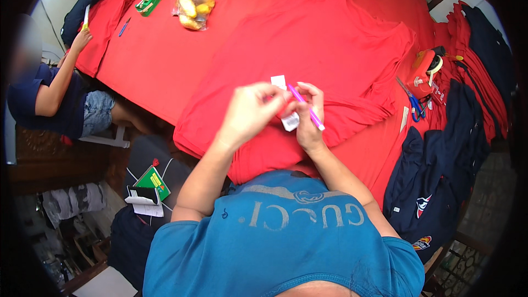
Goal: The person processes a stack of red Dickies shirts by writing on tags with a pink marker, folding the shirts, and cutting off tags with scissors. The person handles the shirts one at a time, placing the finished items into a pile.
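A red garment [297, 38] lies spread on the table in front of me. My right hand [311, 118] grips a slim pink pen-shaped tool [314, 117] with a pale end, slanting across the fingers. Close beside it, my left hand [248, 111] is pinched, its fingertips near the tool's upper end; blur hides what they hold, if anything. One white label [279, 81] shows just beyond the fingertips. Another white printed label [290, 122] is next to my right palm, partly covered by the fingers.
Scissors [416, 107] and a red tape dispenser [422, 71] are at right, near dark garments [432, 170]. Bagged yellow food [192, 8], a green tape dispenser [147, 0] and a blue pen [124, 27] lie far left. Another person [52, 93] sits at left, holding something up.
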Demonstrator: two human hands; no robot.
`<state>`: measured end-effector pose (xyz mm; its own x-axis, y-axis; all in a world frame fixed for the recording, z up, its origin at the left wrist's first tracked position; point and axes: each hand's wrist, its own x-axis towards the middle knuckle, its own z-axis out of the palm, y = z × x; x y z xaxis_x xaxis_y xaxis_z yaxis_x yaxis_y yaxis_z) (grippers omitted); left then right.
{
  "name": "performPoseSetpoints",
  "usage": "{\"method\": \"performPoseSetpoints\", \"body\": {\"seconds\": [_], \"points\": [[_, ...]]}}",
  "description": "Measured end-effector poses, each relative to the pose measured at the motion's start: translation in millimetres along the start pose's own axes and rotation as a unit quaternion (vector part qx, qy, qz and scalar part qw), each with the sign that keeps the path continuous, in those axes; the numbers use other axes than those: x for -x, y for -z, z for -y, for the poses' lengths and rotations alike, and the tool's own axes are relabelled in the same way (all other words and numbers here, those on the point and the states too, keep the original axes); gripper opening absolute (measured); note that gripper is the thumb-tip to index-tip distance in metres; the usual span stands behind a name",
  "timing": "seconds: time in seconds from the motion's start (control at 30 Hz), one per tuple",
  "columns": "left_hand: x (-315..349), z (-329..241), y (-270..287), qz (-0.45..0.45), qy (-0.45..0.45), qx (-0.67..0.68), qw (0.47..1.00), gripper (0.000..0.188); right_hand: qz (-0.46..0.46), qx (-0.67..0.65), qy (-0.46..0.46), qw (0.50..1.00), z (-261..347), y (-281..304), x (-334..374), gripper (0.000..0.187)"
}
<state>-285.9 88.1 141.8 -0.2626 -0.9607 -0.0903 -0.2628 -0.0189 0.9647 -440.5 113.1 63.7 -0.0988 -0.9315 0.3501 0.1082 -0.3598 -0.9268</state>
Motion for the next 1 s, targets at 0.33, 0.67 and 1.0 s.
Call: {"method": "performPoseSetpoints", "body": {"seconds": [0.33,0.67,1.0], "points": [[-39.5,51.8,-4.7,0.035,-0.178,-0.371,0.911,0.020,0.032,-0.007,-0.077,0.996,26.8,22.7,13.5,0.027],[-27.1,25.8,0.3,0.083,0.021,-0.068,0.994,0.025,0.015,0.166,-0.012,0.986,23.1,10.7,-6.6,0.011],[7.6,0.6,-4.6,0.120,-0.002,-0.008,0.993,0.020,-0.010,-0.008,0.000,1.000,3.5,5.6,12.8,0.053]]}}
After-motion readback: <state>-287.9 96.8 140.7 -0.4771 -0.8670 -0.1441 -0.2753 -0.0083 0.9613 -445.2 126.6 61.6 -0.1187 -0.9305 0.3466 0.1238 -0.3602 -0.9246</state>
